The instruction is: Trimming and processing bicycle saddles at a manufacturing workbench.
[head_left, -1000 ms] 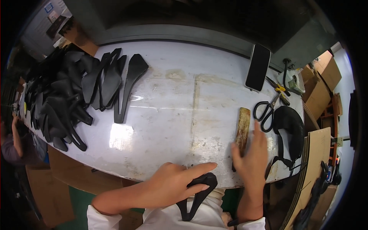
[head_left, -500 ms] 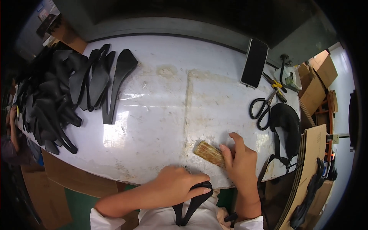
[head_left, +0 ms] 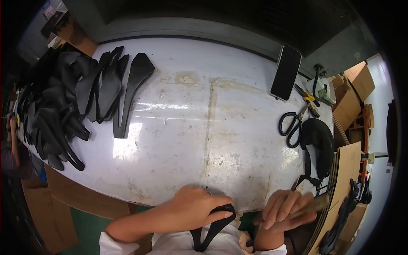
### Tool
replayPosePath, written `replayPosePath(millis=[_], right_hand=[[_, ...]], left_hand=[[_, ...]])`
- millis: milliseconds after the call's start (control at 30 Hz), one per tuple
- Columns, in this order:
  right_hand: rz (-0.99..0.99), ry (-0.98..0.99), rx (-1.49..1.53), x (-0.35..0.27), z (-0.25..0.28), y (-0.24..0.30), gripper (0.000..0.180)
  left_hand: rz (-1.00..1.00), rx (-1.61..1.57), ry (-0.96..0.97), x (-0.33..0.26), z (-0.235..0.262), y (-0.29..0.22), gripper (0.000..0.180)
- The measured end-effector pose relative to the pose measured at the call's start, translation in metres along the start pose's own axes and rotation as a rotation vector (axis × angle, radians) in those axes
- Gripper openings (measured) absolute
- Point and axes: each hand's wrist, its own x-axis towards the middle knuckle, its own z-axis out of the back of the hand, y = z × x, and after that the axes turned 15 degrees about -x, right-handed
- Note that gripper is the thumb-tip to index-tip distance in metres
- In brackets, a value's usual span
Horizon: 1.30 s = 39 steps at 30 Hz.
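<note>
My left hand [head_left: 197,206] is closed on one end of a black, loop-shaped strap piece [head_left: 208,236], which hangs over my lap at the table's front edge. Off the front right of the table, my right hand [head_left: 287,208] is smeared by motion. Its fingers are curled round a yellowish-brown block [head_left: 318,204], whose blurred end sticks out to the right. More flat black pieces with long slits lie in a heap [head_left: 55,102] at the left, and a single one [head_left: 136,80] rests beside it.
At the right of the white table [head_left: 170,157] lie black-handled scissors [head_left: 291,127], yellow-handled pliers [head_left: 310,100], a phone [head_left: 285,72] and a black curved piece [head_left: 316,142]. Cardboard [head_left: 346,170] stands along the right edge. A person's arm [head_left: 14,142] shows at far left.
My right hand has taken the yellowish-brown block off the table and moved right and toward me, past the edge. The left hand keeps its hold on the black strap piece.
</note>
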Motion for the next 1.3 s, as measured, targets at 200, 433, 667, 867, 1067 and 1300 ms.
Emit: replayPosePath(millis=[200, 433, 667, 867, 1067, 1300], right_hand=[[0.36, 0.318, -0.556, -0.008, 0.013, -0.025, 0.027], [0.634, 0.819, -0.59, 0.001, -0.024, 0.008, 0.036], [0.658, 0.797, -0.441, 0.02, -0.055, -0.029, 0.016], [0.248, 0.577, -0.452, 0.021, -0.061, -0.014, 0.024], [0.514, 0.695, -0.209, 0.029, -0.035, -0.024, 0.02], [0.622, 0.72, -0.489, 0.011, -0.035, -0.032, 0.017]], left_hand=[[-0.008, 0.001, -0.051, 0.0, -0.004, -0.001, 0.029], [-0.027, -0.14, 0.027, 0.009, -0.006, -0.002, 0.024], [-0.075, -0.055, -0.048, 0.007, -0.012, 0.01, 0.033], [-0.017, -0.048, -0.026, 0.005, -0.011, 0.008, 0.026], [-0.017, -0.149, 0.028, 0.006, -0.005, 0.005, 0.022], [0.033, -0.148, 0.038, 0.005, 0.001, 0.002, 0.022]])
